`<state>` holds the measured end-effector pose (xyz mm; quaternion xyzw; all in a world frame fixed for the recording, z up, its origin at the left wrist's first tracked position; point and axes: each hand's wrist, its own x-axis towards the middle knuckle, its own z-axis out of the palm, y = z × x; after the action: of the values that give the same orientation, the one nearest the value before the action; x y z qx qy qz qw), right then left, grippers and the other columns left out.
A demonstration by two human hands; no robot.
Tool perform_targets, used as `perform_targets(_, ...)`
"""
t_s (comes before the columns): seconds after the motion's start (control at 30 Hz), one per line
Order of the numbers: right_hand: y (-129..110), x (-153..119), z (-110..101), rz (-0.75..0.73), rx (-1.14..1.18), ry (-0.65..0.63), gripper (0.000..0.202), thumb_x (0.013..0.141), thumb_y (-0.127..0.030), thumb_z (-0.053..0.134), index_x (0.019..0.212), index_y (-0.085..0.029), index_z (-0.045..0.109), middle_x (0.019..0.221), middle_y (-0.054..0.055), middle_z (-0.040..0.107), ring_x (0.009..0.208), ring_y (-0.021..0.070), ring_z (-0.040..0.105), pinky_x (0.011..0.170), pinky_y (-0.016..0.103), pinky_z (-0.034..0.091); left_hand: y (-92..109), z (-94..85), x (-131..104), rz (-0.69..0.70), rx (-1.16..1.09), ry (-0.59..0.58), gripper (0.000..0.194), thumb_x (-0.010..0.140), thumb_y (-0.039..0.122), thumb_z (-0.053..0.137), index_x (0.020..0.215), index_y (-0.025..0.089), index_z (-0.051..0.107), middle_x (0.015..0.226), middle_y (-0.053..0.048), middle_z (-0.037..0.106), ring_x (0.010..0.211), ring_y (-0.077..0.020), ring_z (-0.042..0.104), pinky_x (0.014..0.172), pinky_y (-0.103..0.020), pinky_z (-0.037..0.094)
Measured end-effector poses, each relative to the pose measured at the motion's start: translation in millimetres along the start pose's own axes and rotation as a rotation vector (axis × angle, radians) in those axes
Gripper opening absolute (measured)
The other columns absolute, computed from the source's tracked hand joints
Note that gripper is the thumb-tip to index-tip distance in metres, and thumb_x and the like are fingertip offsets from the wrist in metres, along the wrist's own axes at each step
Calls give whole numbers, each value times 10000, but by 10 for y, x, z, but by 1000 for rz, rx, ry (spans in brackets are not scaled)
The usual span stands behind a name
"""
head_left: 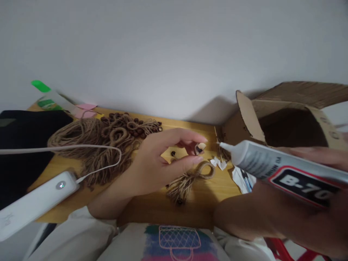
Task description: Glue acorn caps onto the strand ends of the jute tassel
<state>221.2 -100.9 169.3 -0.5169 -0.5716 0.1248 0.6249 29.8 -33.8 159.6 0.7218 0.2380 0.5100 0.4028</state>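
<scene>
My left hand [152, 163] pinches a small tan-and-dark piece [200, 148] between thumb and fingertips; its exact kind is unclear. My right hand [282, 217] is wrapped round a silver glue tube [296, 177] with a white nozzle and "B-70" on its label. The nozzle tip points left at the small piece, a short gap away. Below my left hand, a twine tassel with a loop [205, 170] lies on the wooden table [152, 210]. A small dark bead [173, 153] shows between my left thumb and fingers.
Bundles of brown twine [78, 134] and dark beads [119, 117] lie at the left. An open cardboard box [244, 123] stands at the right, near crumpled white paper [217, 163]. A white power bank [38, 203] with a cable [89, 148] is at the front left.
</scene>
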Motion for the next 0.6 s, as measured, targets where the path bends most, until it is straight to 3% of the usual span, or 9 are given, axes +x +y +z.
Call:
perform_targets(0.03, 30, 53, 89, -191, 4, 272, 371, 961, -311, 307, 974, -271, 675, 986, 1, 620, 849, 209, 600, 610, 379, 462, -4, 6, 0, -2, -2, 4, 244, 776, 168, 683, 1009, 234, 650, 892, -14, 703, 788, -140, 655, 715, -268, 544)
perform_targets(0.07, 53, 103, 182, -344, 22, 438, 438, 957, -268, 265, 900, -243, 699, 893, 14, 626, 788, 197, 600, 599, 381, 455, -6, 11, 0, -11, -1, 4, 240, 779, 173, 680, 1008, 236, 652, 889, -13, 703, 787, -141, 656, 716, -271, 544)
perform_targets(0.13, 59, 179, 342, -454, 63, 541, 540, 933, -169, 190, 816, -222, 714, 754, 24, 605, 695, 176, 590, 604, 377, 459, -5, 15, -1, -32, -7, 1, 230, 781, 186, 676, 1005, 236, 655, 887, -14, 705, 791, -145, 658, 723, -276, 543)
perform_targets(0.2, 4, 204, 428, -425, 99, 586, 609, 901, -90, 130, 742, -197, 708, 769, 39, 597, 717, 169, 591, 666, 376, 472, 4, 7, -2, -57, -22, -2, 227, 783, 201, 673, 1006, 237, 659, 897, -17, 707, 803, -149, 658, 733, -283, 541)
perform_targets(0.27, -80, 189, 428, -307, 146, 588, 622, 912, -84, 118, 745, -182, 709, 811, 44, 592, 757, 163, 592, 699, 356, 477, 18, -10, -2, -83, -48, 0, 224, 784, 209, 674, 1004, 243, 665, 904, -17, 709, 810, -152, 658, 746, -289, 539)
perform_targets(0.37, -150, 147, 329, -100, 294, 427, 475, 956, -180, 244, 840, -226, 703, 742, 13, 578, 605, 120, 558, 533, 287, 449, 47, -5, -1, -135, -178, -49, 222, 761, 214, 707, 980, 236, 681, 933, -29, 714, 874, -167, 663, 812, -308, 530)
perform_targets(0.47, -108, 96, 252, 46, 480, 248, 334, 934, -373, 390, 841, -195, 658, 626, -8, 533, 462, 116, 502, 411, 263, 401, 80, 112, -11, -171, -464, -168, 206, 744, 247, 735, 946, 223, 703, 1148, -71, 667, 1112, -222, 604, 971, -376, 476)
perform_targets(0.53, -64, 32, 262, 130, 555, 192, 318, 899, -429, 458, 852, -177, 647, 611, -6, 541, 500, 125, 524, 448, 256, 436, 112, 247, -27, -146, -633, -209, 213, 734, 282, 746, 939, 230, 713, 1277, -72, 596, 1246, -248, 509, 1059, -412, 408)
perform_targets(0.6, -42, -67, 316, 182, 585, 193, 283, 897, -429, 482, 914, -203, 652, 757, 13, 608, 656, 129, 588, 576, 245, 499, 162, 380, -50, -120, -720, -230, 245, 735, 265, 748, 975, 235, 710, 1269, -65, 601, 1242, -243, 512, 1057, -401, 409)
